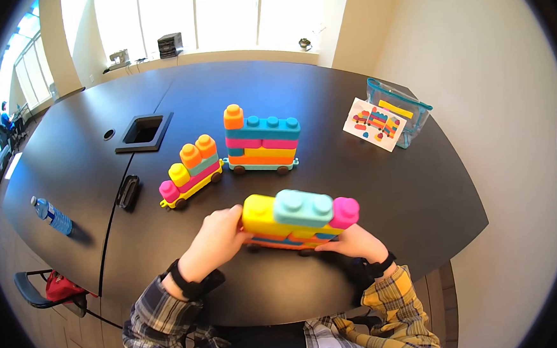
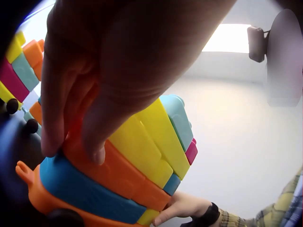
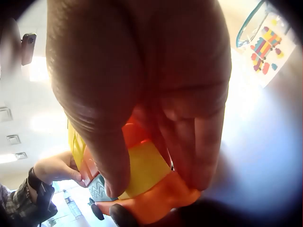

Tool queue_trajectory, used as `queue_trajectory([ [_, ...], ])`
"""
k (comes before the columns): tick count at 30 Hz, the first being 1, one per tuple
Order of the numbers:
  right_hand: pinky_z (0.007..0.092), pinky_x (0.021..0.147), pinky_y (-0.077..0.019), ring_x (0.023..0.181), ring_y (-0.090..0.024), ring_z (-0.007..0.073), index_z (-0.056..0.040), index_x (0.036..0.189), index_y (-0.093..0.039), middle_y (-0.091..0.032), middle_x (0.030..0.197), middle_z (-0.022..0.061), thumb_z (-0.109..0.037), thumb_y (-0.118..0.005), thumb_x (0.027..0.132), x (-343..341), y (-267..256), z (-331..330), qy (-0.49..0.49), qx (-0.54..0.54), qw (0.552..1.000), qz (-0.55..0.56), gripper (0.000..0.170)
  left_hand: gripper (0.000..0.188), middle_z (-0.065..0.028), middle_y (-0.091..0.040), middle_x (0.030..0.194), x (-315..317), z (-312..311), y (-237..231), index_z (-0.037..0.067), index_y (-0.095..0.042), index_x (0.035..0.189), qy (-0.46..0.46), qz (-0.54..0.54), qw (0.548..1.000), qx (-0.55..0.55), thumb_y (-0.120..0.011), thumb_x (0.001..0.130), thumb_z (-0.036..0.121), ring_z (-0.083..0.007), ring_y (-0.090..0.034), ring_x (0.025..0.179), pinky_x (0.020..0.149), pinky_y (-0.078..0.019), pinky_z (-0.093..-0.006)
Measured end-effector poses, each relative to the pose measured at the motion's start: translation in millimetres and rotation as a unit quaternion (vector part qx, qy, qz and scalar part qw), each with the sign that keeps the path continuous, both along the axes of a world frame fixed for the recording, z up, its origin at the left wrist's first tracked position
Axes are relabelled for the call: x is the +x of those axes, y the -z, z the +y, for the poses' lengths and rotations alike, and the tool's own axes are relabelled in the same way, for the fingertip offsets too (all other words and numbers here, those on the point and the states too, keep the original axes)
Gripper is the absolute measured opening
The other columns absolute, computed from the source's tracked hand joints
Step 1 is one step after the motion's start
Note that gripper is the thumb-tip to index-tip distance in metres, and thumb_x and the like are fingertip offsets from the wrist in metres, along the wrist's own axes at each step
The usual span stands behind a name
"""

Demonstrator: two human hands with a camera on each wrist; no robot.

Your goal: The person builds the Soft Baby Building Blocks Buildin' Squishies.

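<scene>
A block wagon (image 1: 294, 221) with yellow, light teal and pink bricks on top is held between both hands near the table's front edge. At its left end the left hand (image 1: 215, 238) grips with thumb and fingers; in the left wrist view that hand (image 2: 113, 71) pinches an orange brick (image 2: 118, 172) above a blue one. The right hand (image 1: 359, 242) grips the other end; in the right wrist view its thumb and fingers (image 3: 116, 175) straddle a yellow brick (image 3: 147, 170) over the orange base (image 3: 156, 203). Beyond stand a tall wagon (image 1: 262, 143) and a stepped wagon (image 1: 192, 173), linked together.
A picture card (image 1: 374, 125) leans on a clear pouch (image 1: 408, 112) at the back right. On the left are a water bottle (image 1: 53, 216), a black object (image 1: 128, 193) and a square table opening's frame (image 1: 124, 147). The table's curved edge runs along the right.
</scene>
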State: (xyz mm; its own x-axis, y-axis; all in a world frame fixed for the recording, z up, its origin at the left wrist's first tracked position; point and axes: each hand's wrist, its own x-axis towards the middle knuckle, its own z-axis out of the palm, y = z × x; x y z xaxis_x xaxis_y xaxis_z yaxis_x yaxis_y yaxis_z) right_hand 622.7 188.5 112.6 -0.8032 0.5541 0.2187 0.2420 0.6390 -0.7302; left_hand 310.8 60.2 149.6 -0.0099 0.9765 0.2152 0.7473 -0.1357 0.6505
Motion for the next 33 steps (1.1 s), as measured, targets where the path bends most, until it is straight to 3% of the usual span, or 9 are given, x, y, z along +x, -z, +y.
queue_trajectory([
  [3, 0.0397, 0.105, -0.0544, 0.128, -0.064, 0.0243, -0.0023, 0.148, -0.053, -0.063, 0.142, 0.0139, -0.005, -0.088, 0.083, 18, -7, 13, 0.062, -0.048, 0.996, 0.034, 0.073, 0.030, -0.0175, -0.077, 0.095, 22, 49, -5, -0.001, -0.069, 0.114, -0.030, 0.025, 0.998, 0.058, -0.078, 0.086, 0.003, -0.0339, -0.077, 0.090, 0.080, -0.0603, -0.0393],
  [5, 0.0371, 0.095, -0.0584, 0.108, -0.074, 0.0210, 0.0005, 0.138, -0.061, -0.076, 0.120, 0.0123, -0.003, -0.085, 0.085, 24, -22, 14, 0.140, -0.065, 0.988, 0.031, 0.059, 0.031, -0.0183, -0.079, 0.101, 31, 94, 14, -0.003, -0.068, 0.119, 0.003, -0.101, 0.991, 0.087, -0.076, 0.088, 0.001, -0.0310, -0.078, 0.095, 0.083, -0.0615, -0.0378],
  [8, 0.0354, 0.088, -0.0596, 0.094, -0.077, 0.0210, 0.0007, 0.131, -0.065, -0.080, 0.105, 0.0111, -0.005, -0.084, 0.086, 40, -13, 35, 0.197, -0.083, 0.977, -0.007, 0.049, 0.037, -0.0221, -0.076, 0.105, 49, 147, 45, -0.001, -0.069, 0.121, 0.018, -0.142, 0.984, 0.102, -0.076, 0.086, 0.005, -0.0414, -0.073, 0.102, 0.090, -0.0588, -0.0479],
  [9, 0.0350, 0.087, -0.0595, 0.093, -0.078, 0.0210, 0.0012, 0.129, -0.066, -0.080, 0.102, 0.0117, -0.006, -0.084, 0.087, 43, -9, 41, 0.219, -0.085, 0.972, -0.012, 0.047, 0.039, -0.0200, -0.077, 0.114, 55, 157, 47, -0.005, -0.065, 0.129, 0.011, -0.105, 0.992, 0.068, -0.073, 0.091, -0.001, -0.0292, -0.076, 0.109, 0.094, -0.0608, -0.0368],
  [10, 0.0346, 0.086, -0.0595, 0.091, -0.078, 0.0210, 0.0017, 0.128, -0.066, -0.080, 0.100, 0.0122, -0.007, -0.083, 0.087, 45, -5, 48, 0.241, -0.088, 0.966, -0.017, 0.045, 0.043, -0.0206, -0.076, 0.117, 62, 165, 49, -0.005, -0.063, 0.133, 0.007, -0.131, 0.990, 0.057, -0.073, 0.091, -0.001, -0.0298, -0.075, 0.112, 0.095, -0.0605, -0.0369],
  [17, 0.0354, 0.086, -0.0599, 0.092, -0.078, 0.0222, 0.0035, 0.126, -0.066, -0.080, 0.102, 0.0138, -0.008, -0.085, 0.086, 43, 0, 68, 0.286, -0.080, 0.954, -0.050, 0.045, 0.058, -0.0189, -0.069, 0.127, 81, 190, 64, -0.004, -0.051, 0.147, 0.009, -0.183, 0.983, 0.027, -0.069, 0.093, -0.005, -0.0254, -0.071, 0.101, 0.092, -0.0581, -0.0367],
  [26, 0.0387, 0.087, -0.0610, 0.094, -0.078, 0.0254, 0.0023, 0.126, -0.067, -0.079, 0.104, 0.0152, -0.014, -0.087, 0.085, 40, 7, 70, 0.302, -0.068, 0.949, -0.058, 0.049, 0.067, -0.0238, -0.061, 0.139, 75, 199, 87, -0.005, -0.044, 0.153, 0.046, -0.238, 0.970, 0.027, -0.072, 0.092, -0.003, -0.0302, -0.067, 0.122, 0.105, -0.0553, -0.0385],
  [28, 0.0389, 0.086, -0.0612, 0.094, -0.078, 0.0278, 0.0021, 0.126, -0.067, -0.079, 0.106, 0.0158, -0.015, -0.087, 0.084, 43, 8, 72, 0.294, -0.047, 0.947, -0.119, 0.049, 0.068, -0.0248, -0.059, 0.142, 72, 186, 82, -0.004, -0.044, 0.153, 0.015, -0.087, 0.994, 0.071, -0.075, 0.093, 0.005, -0.0354, -0.065, 0.126, 0.108, -0.0529, -0.0417],
  [33, 0.0386, 0.085, -0.0612, 0.095, -0.077, 0.0291, 0.0016, 0.125, -0.068, -0.077, 0.109, 0.0165, -0.014, -0.087, 0.084, 58, -13, 39, 0.361, 0.016, 0.931, -0.052, 0.048, 0.050, -0.0185, -0.069, 0.124, 39, 93, 15, 0.002, -0.062, 0.136, 0.070, 0.029, 0.983, 0.166, -0.078, 0.091, 0.014, -0.0364, -0.066, 0.114, 0.097, -0.0545, -0.0451],
])
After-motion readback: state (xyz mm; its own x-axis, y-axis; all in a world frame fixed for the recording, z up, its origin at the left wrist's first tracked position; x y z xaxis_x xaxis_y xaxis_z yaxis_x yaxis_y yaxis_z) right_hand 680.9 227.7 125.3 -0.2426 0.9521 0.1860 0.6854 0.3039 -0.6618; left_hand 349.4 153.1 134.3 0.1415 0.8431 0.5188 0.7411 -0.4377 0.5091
